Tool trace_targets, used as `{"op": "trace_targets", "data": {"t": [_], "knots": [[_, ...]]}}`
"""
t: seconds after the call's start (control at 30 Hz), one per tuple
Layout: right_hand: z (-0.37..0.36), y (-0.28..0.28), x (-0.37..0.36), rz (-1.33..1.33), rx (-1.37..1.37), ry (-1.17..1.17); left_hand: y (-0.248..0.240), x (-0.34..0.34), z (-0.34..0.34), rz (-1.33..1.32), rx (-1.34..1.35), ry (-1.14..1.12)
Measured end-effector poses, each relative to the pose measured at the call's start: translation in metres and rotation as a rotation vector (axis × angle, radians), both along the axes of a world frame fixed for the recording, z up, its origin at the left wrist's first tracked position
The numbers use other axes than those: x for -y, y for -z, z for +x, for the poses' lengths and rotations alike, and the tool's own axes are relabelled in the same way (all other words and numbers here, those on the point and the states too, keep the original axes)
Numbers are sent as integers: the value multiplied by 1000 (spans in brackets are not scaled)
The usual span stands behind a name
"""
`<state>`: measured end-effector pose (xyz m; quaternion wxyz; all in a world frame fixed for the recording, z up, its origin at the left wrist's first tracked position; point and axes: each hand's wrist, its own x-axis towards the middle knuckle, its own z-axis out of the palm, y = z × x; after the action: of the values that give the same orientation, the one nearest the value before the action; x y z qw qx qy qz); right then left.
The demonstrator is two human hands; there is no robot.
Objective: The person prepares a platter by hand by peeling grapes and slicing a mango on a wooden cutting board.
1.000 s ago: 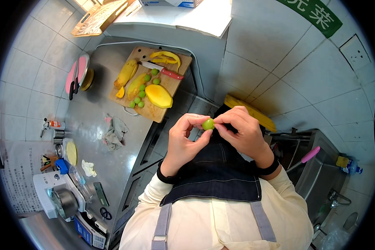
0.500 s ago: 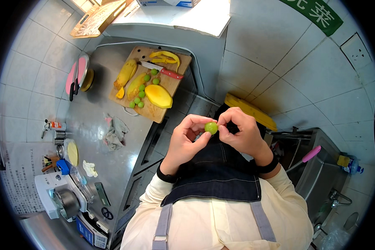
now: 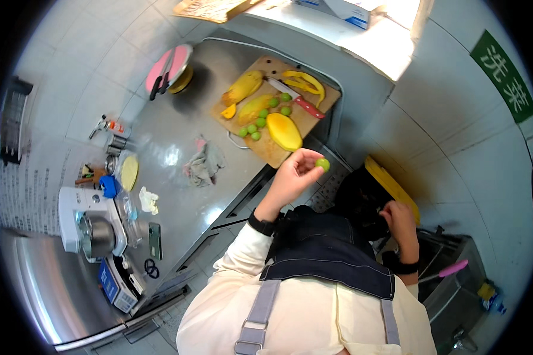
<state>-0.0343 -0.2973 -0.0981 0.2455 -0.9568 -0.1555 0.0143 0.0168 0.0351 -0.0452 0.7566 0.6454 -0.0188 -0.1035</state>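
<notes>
My left hand (image 3: pixel 295 179) pinches a green grape (image 3: pixel 323 165) between thumb and fingertips, just off the near corner of a wooden cutting board (image 3: pixel 275 155). On the board lie several more grapes (image 3: pixel 262 122), a peeled yellow mango piece (image 3: pixel 284 132), brown-patched yellow fruit (image 3: pixel 243 87) and curled yellow peel (image 3: pixel 317 89). A knife with a red handle (image 3: pixel 308 107) rests among them. My right hand (image 3: pixel 400 222) is apart from the left, over the black-lined bin (image 3: pixel 361 192), its fingers curled together. Anything within them is too small to make out.
The steel counter (image 3: pixel 166 195) carries a crumpled cloth (image 3: pixel 205 165), a phone (image 3: pixel 154 241), a white stand mixer (image 3: pixel 77 216) and a pink round turntable with knives (image 3: pixel 166 71). To the right is a steel sink (image 3: pixel 456 284) with a pink-handled tool (image 3: pixel 453 268).
My hands have come apart. The left carries the grape toward the board; the right has moved down and right to the bin. The whole view has turned and shifted.
</notes>
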Motion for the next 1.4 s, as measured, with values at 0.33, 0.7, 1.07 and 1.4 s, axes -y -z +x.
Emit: {"op": "trace_targets", "data": {"t": [0.33, 0.7, 1.07, 1.4], "knots": [[-47, 57, 67, -395, -212, 118, 106, -96, 57, 752, 14, -558], [-50, 62, 89, -538, 125, 280, 146, -122, 60, 962, 327, -668], [-12, 10, -9, -268, 131, 476, 139, -249, -26, 1673, -314, -690], [54, -48, -132, 287, -31, -198, 48, -248, -30, 98, -98, -714]]}}
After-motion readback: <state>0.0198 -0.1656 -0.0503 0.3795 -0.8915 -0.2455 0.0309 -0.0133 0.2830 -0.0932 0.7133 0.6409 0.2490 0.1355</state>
